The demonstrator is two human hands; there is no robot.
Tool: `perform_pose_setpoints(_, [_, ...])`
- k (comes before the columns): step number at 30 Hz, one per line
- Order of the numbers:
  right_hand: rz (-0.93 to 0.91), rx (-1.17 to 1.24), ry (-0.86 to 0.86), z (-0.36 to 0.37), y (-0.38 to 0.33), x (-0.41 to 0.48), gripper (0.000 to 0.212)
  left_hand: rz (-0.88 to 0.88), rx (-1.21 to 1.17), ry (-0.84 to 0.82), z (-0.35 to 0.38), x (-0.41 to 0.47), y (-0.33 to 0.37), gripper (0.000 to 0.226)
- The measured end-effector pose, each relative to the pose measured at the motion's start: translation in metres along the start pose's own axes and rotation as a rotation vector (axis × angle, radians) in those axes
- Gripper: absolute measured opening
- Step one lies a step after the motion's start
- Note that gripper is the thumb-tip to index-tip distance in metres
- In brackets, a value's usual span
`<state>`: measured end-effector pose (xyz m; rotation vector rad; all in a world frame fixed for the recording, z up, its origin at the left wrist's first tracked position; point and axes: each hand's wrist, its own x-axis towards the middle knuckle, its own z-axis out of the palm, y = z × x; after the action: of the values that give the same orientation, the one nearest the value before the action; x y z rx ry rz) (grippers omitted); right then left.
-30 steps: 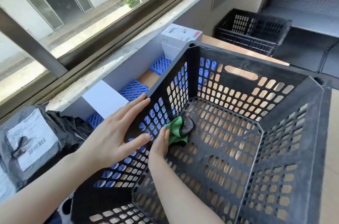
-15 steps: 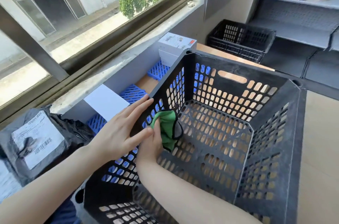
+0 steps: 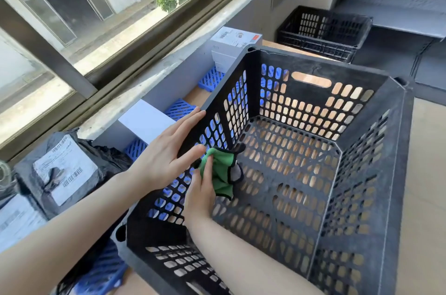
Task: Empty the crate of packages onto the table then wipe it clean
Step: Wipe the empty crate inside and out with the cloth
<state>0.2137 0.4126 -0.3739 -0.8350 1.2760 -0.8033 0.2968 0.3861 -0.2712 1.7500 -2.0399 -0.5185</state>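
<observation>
The black slatted crate (image 3: 362, 174) stands empty on the table (image 3: 424, 174), its left wall braced outside by the flat, spread left hand (image 3: 166, 157), while inside the right hand (image 3: 201, 195) presses a bunched green cloth (image 3: 220, 171) against that wall.

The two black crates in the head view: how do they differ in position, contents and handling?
The near crate fills the foreground; the far crate sits by the shelving, at the table's far end. The near crate has the right hand inside, pressing a green cloth to its left wall, while the left hand lies flat on that wall's outside; nobody touches the far crate. The near crate shows no packages; the far crate's inside is hard to see. Both are black with slotted walls.
</observation>
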Motion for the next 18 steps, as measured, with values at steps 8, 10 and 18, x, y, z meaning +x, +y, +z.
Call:
perform_pose_setpoints(8, [0.428,0.063,-0.031,-0.012,0.034,0.038,0.050,-0.005,0.011,0.006,0.002,0.001,-0.004,0.066])
perform_pose_setpoints(10, [0.453,0.095,-0.003,-0.013,0.033,0.041,0.055,-0.006,0.011,0.012,0.001,0.001,-0.004,0.066])
perform_pose_setpoints(18, [0.365,0.250,-0.042,-0.009,-0.011,0.024,0.023,0.006,0.002,0.023,0.002,-0.001,-0.003,0.065])
